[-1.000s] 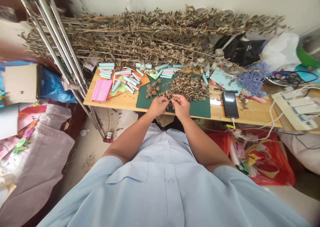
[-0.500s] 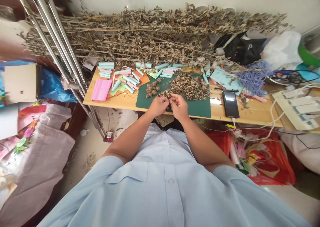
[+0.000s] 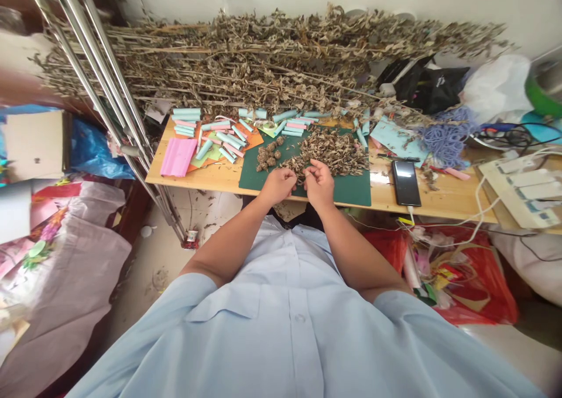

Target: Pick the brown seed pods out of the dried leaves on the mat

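My left hand (image 3: pixel 280 185) is closed over the front of the green cutting mat (image 3: pixel 351 194), its fingertips pinched together. Close to its right, my right hand (image 3: pixel 319 184) also has its thumb and fingers drawn together at the near side of the dried leaves (image 3: pixel 333 151). Whatever either pinch holds is too small to make out. Some crumbled leaf lies just behind the fingers. Several brown balls of pressed leaf (image 3: pixel 267 155) sit on the mat beyond my left hand.
Rolled blue and pink paper tubes (image 3: pixel 230 140) and a pink paper stack (image 3: pixel 178 157) lie at left. Long dried stalks (image 3: pixel 263 64) fill the back. A phone (image 3: pixel 406 182) with a cable, blue yarn (image 3: pixel 450 137) and a power strip (image 3: pixel 522 187) are at right. Metal crutches (image 3: pixel 109 93) lean at left.
My right hand has moved slightly right, away from the left, so a gap shows between the fingertips that were together. My left hand has stayed nearly in place.
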`<act>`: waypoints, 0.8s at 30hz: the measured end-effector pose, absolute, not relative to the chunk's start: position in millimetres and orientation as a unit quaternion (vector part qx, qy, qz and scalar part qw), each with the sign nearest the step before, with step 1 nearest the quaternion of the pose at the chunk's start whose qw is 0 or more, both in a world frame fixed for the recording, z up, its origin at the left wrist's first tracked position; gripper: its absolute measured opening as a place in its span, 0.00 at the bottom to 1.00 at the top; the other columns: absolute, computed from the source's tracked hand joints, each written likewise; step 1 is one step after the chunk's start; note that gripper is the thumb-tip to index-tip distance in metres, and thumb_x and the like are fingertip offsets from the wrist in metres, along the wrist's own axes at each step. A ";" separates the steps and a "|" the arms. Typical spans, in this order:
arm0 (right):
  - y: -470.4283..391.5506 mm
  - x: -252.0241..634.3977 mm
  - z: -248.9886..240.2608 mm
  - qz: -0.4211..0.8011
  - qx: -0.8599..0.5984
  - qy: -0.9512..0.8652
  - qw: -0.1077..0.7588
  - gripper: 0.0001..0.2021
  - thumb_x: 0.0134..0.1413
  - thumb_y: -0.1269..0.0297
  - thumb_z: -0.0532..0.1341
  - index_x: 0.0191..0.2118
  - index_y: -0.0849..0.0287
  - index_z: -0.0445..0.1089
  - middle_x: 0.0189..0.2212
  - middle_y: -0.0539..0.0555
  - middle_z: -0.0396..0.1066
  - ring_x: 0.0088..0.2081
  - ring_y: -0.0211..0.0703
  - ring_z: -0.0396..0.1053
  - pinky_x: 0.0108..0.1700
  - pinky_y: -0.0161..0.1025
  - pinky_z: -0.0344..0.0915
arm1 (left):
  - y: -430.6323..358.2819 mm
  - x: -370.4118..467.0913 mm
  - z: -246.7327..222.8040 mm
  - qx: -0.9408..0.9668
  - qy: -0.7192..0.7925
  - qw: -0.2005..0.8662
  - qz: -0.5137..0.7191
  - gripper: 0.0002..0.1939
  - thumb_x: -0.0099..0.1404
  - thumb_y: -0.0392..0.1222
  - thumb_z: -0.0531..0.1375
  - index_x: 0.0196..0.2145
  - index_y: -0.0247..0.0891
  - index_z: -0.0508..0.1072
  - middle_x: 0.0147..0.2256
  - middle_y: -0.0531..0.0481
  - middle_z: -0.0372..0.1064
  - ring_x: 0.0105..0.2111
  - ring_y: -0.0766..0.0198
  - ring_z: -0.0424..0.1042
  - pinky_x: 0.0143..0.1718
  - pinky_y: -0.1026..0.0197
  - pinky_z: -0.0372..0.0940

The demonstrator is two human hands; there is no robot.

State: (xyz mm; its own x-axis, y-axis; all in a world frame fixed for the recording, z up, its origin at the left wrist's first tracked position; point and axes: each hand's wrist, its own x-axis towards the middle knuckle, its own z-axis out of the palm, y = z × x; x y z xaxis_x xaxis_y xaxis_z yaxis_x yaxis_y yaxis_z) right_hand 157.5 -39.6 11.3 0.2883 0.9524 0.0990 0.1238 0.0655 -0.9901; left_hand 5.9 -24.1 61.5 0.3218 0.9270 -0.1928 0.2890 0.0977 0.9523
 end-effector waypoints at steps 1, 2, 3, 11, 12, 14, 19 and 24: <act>-38.7 157.3 11.8 0.368 -0.578 -0.460 0.565 0.20 0.60 0.55 0.60 0.57 0.53 0.63 0.40 0.52 0.73 0.21 0.31 0.61 0.22 0.34 0.62 | -23.8 5.9 60.6 0.601 0.501 0.548 0.297 0.07 0.60 0.39 0.54 0.28 0.36 0.69 0.23 0.52 0.71 0.17 0.70 0.67 0.21 0.68 0.59; -37.8 157.0 12.4 0.365 -0.581 -0.455 0.568 0.20 0.60 0.55 0.61 0.56 0.53 0.64 0.39 0.52 0.73 0.20 0.31 0.61 0.22 0.34 0.62 | -23.5 5.8 59.9 0.598 0.499 0.551 0.300 0.07 0.60 0.39 0.54 0.28 0.36 0.69 0.23 0.52 0.71 0.17 0.70 0.67 0.20 0.68 0.59; -36.9 156.8 12.8 0.361 -0.584 -0.453 0.569 0.20 0.59 0.54 0.61 0.55 0.53 0.65 0.39 0.52 0.73 0.20 0.31 0.61 0.22 0.34 0.62 | -23.3 5.8 59.5 0.595 0.498 0.553 0.302 0.07 0.60 0.40 0.54 0.28 0.36 0.69 0.23 0.52 0.71 0.17 0.69 0.67 0.20 0.68 0.59; -41.0 154.7 21.0 0.375 -0.573 -0.468 0.558 0.15 0.56 0.54 0.63 0.46 0.55 0.71 0.38 0.53 0.77 0.20 0.33 0.64 0.24 0.36 0.65 | -24.0 5.6 62.3 0.578 0.501 0.567 0.306 0.06 0.60 0.38 0.54 0.27 0.36 0.69 0.22 0.53 0.70 0.17 0.70 0.66 0.20 0.68 0.58; -43.0 154.6 22.9 0.383 -0.562 -0.474 0.560 0.15 0.56 0.55 0.63 0.46 0.55 0.71 0.39 0.53 0.78 0.21 0.33 0.65 0.24 0.36 0.65 | -24.0 5.6 62.3 0.577 0.503 0.565 0.306 0.06 0.60 0.38 0.54 0.28 0.36 0.69 0.22 0.53 0.70 0.17 0.70 0.66 0.20 0.68 0.58; -46.5 154.5 25.9 0.393 -0.544 -0.489 0.558 0.15 0.55 0.57 0.64 0.47 0.55 0.71 0.40 0.53 0.78 0.22 0.33 0.66 0.25 0.36 0.66 | -24.0 5.7 61.9 0.580 0.505 0.559 0.309 0.06 0.60 0.38 0.54 0.27 0.36 0.69 0.22 0.53 0.70 0.17 0.70 0.66 0.20 0.68 0.58; -46.4 154.1 23.5 0.376 -0.561 -0.480 0.560 0.16 0.54 0.56 0.65 0.47 0.56 0.72 0.35 0.52 0.77 0.21 0.33 0.65 0.23 0.35 0.65 | -23.8 6.5 61.0 0.590 0.507 0.554 0.298 0.08 0.61 0.41 0.55 0.28 0.35 0.72 0.22 0.52 0.70 0.17 0.70 0.66 0.20 0.68 0.58; -43.6 154.5 17.8 0.365 -0.564 -0.496 0.550 0.17 0.57 0.54 0.65 0.48 0.55 0.71 0.35 0.51 0.77 0.21 0.32 0.64 0.24 0.34 0.64 | -23.5 6.5 59.7 0.588 0.506 0.557 0.296 0.10 0.61 0.42 0.56 0.29 0.34 0.73 0.23 0.52 0.70 0.17 0.70 0.66 0.20 0.68 0.58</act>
